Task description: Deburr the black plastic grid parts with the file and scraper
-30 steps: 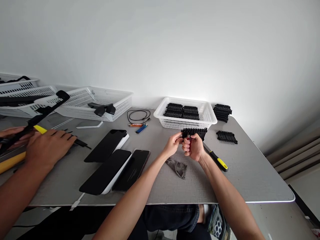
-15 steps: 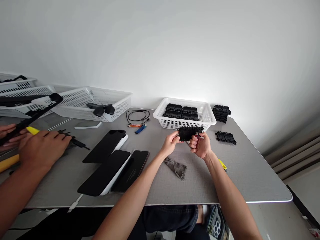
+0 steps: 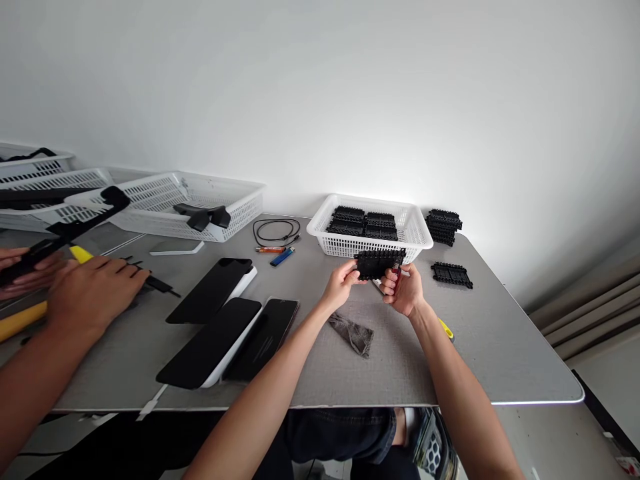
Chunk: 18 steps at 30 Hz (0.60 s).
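L hand (image 3: 341, 287) pinches blk part (image 3: 374, 267) at left end; R hand (image 3: 407, 295) grasps red item (image 3: 398, 277) at part's right end, near side of wht basket (image 3: 340, 247).

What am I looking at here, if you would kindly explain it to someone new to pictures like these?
There is no machine: a person works bare-handed, seen by a camera worn on their head, looking forward and down. Their left hand holds one end of a black ridged piece; their right hand, at the other end, also grips a slim red object. Just behind, on the grey table, is a white basket of similar pieces. To its right are a stack and a single piece. A crumpled grey scrap lies nearer the person, with dark phone-like slabs to the left. The hand further left is a co-worker's.
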Motion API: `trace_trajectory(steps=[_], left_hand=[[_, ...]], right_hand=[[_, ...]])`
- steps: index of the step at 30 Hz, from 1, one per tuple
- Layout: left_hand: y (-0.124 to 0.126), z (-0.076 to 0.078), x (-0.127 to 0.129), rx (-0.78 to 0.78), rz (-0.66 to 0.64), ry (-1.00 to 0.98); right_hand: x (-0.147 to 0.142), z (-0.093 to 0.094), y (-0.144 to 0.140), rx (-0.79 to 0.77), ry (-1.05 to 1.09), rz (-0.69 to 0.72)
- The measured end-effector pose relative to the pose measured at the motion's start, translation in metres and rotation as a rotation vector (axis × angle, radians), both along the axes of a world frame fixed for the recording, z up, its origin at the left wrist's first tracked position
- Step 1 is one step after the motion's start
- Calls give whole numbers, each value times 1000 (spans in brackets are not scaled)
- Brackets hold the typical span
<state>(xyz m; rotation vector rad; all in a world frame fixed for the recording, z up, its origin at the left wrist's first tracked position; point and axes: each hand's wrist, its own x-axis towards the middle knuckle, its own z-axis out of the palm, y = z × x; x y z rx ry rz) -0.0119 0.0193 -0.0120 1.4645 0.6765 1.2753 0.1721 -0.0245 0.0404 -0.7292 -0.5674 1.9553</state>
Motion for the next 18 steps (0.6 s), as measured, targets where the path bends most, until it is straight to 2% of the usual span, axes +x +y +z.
trace_trajectory(steps=[7,13,18], left_hand=[[-5,1,6,87,23,128],[-9,-2,8,185,109,299],[-9,-3,8,200,130,315]], right_hand=[[-21,-7,-3,1,-85,98],[-33,-11,-7,62,-166,141],[-34,-7,-9,150,-200,172]])
